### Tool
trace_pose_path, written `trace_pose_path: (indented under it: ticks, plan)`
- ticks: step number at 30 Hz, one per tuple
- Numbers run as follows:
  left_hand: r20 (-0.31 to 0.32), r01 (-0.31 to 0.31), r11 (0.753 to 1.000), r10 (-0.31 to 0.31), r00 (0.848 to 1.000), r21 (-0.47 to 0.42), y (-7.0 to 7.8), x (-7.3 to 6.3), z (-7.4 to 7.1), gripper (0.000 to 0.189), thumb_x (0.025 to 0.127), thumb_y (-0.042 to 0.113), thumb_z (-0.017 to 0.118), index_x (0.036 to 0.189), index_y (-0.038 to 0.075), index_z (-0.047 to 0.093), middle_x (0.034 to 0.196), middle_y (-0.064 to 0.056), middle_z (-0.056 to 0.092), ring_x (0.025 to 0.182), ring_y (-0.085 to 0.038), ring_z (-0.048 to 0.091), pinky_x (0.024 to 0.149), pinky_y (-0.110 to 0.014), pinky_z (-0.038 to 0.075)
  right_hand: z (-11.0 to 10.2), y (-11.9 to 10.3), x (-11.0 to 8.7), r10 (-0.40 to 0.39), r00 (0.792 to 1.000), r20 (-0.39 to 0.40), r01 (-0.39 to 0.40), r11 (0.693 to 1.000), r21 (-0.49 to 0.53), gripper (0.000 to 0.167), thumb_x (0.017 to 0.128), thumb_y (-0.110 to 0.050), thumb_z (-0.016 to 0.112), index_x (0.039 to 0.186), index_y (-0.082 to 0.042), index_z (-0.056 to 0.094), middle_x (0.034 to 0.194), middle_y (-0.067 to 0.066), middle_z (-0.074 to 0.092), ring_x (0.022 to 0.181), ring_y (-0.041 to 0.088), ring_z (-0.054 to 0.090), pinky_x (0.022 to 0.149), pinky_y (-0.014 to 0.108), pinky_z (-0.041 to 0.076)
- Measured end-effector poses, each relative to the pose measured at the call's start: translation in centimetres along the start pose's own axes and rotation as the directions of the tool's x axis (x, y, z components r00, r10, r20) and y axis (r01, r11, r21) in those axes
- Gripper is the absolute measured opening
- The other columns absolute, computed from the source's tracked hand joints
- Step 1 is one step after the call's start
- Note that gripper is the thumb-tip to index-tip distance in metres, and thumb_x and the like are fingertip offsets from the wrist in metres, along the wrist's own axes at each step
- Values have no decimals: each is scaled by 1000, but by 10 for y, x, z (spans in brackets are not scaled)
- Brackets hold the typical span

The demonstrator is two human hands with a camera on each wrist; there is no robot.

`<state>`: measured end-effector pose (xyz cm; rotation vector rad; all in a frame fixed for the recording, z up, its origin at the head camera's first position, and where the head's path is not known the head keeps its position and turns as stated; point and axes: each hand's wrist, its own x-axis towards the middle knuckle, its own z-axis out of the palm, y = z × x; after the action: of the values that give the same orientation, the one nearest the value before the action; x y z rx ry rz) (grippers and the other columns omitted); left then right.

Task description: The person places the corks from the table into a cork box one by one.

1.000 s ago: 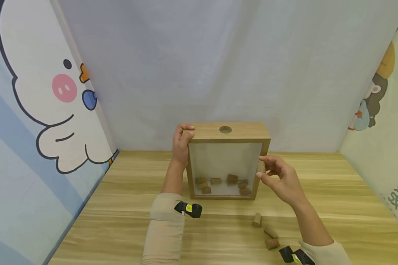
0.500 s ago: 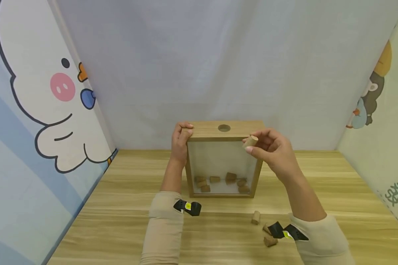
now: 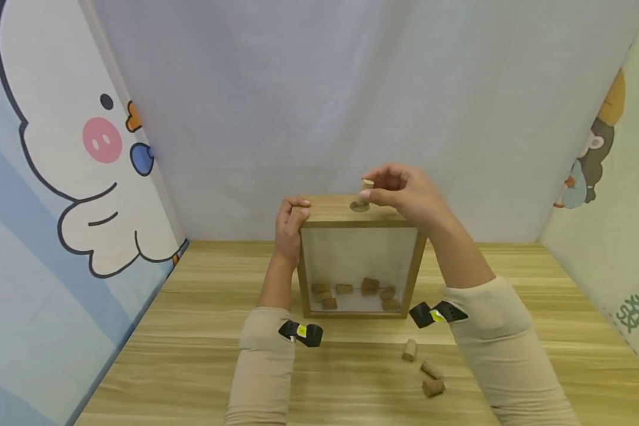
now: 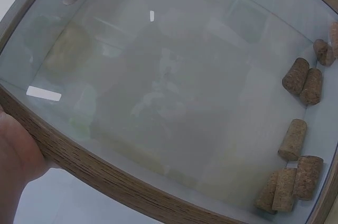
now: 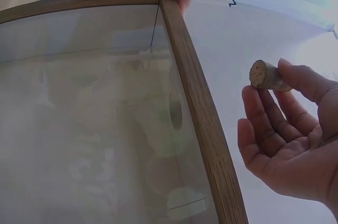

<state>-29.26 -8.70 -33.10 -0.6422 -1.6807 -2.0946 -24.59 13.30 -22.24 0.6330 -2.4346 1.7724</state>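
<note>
Light-brown cylindrical cork stopper (image 3: 368, 184) is held just above the round hole (image 3: 356, 206) in the top of a flat, light-wood box with a clear front (image 3: 327, 208) — the right wrist view shows it apart from the frame. The right hand (image 3: 414, 198) pinches it narrowly between thumb and fingertips; the cork stands roughly upright in the head view. The left hand (image 3: 289, 228) grips the box's upper left corner, fingers bent over the top edge.

Behind the clear panel, several brown corks (image 3: 370, 285) lie along the bottom, some touching one another. Three loose corks (image 3: 410, 350) are on the yellowish wood-grain table (image 3: 202, 349), in front of the box toward the right — two of them close together. Each beige sleeve (image 3: 266, 373) bears a black wrist device (image 3: 312, 335).
</note>
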Motion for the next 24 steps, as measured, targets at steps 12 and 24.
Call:
trace_pose_path:
  ticks: [12, 24]
  plan:
    - [15, 13, 999, -13, 1000, -47, -1, -1, 7, 11, 82, 18, 45, 93, 16, 49, 101, -2, 42, 83, -14, 39, 76, -29, 32, -11, -8, 45, 236, 948, 212, -185, 954, -236, 25, 82, -5, 67, 106, 1, 59, 99, 10, 61, 88, 22, 55, 74, 36, 46]
    - [8, -40, 999, 40, 999, -33, -6, 1, 7, 12, 82, 23, 47, 91, 16, 51, 102, -4, 43, 89, -18, 37, 80, -33, 29, -21, -14, 29, 172, 969, 179, -107, 940, -325, 31, 83, -8, 67, 111, 1, 59, 107, 15, 64, 99, 26, 57, 82, 43, 42]
